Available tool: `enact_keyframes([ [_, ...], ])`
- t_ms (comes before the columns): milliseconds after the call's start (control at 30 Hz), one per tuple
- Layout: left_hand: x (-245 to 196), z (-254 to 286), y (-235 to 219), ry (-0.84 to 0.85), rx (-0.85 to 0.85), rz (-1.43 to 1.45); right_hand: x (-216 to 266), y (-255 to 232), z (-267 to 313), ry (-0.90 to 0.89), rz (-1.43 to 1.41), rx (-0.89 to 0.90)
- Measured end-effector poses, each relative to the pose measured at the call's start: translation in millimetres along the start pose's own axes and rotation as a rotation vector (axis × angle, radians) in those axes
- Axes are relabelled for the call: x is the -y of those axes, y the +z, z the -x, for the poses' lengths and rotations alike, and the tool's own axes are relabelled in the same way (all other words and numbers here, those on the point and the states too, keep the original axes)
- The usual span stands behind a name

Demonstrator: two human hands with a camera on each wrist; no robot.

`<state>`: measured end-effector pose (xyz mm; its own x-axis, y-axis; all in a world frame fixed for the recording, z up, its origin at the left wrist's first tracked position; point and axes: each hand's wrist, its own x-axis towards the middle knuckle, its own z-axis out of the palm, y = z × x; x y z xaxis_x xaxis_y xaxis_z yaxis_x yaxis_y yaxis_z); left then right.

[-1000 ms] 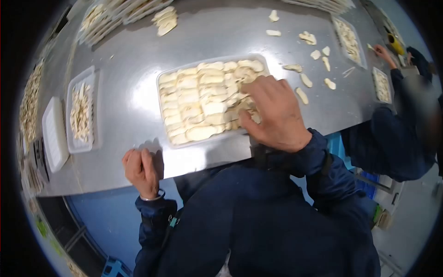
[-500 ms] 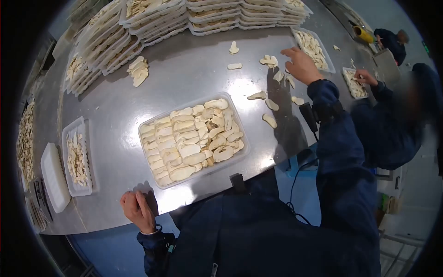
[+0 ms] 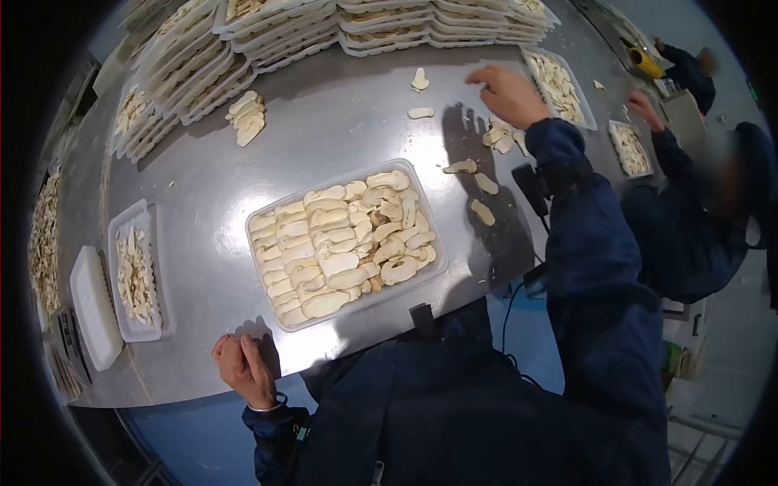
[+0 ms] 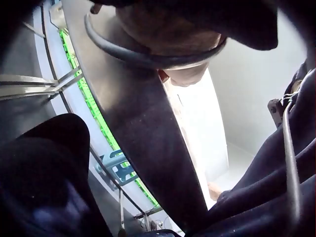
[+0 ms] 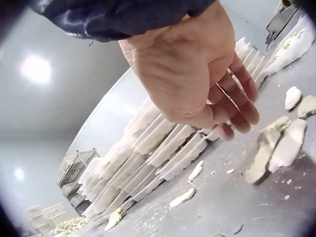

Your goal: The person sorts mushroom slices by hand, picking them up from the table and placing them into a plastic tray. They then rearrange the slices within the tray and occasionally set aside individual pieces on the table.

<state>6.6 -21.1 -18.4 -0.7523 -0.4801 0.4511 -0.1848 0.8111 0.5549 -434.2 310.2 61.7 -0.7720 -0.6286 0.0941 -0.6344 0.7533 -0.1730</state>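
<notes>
The right hand (image 3: 512,99) hovers above the metal table beside loose pale slices (image 3: 502,134), fingers relaxed and extended toward the left. In the right wrist view this hand (image 5: 197,79) holds nothing, and slices (image 5: 289,145) lie on the table near it. A clear tray holding rows of overlapping slices (image 3: 330,257) stands at the table's near edge. To its lower left, the left hand (image 3: 243,370) rests at the edge with its fingers loosely curled, holding nothing visible. The left wrist view shows this hand (image 4: 185,74) only in part, beyond a bracelet.
Stacked trays of slices (image 3: 284,44) line the back. A small slice tray (image 3: 134,271) and a white tray (image 3: 96,308) stand left; another filled tray (image 3: 559,87) is at the right back. A slice pile (image 3: 246,118) lies back left. Another person (image 3: 689,219) works at the right.
The right hand has left the large tray, moved to the loose slices at the right, then shifted slightly left and back. The left hand stays at the edge. The head view has shifted.
</notes>
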Motion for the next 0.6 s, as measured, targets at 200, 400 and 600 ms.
enact_keyframes([
  [200, -2.9, -0.6, 0.5, -0.001, -0.032, 0.016, 29.4, 40.9, -52.6, -0.16, 0.087, 0.014],
  [400, -0.1, 1.6, 0.1, -0.02, -0.02, -0.003, 19.2, 56.9, -52.3, -0.177, 0.113, -0.004],
  [600, 2.0, 2.4, -0.5, -0.021, -0.008, -0.017, 4.0, 34.1, -4.1, -0.034, 0.035, 0.069],
])
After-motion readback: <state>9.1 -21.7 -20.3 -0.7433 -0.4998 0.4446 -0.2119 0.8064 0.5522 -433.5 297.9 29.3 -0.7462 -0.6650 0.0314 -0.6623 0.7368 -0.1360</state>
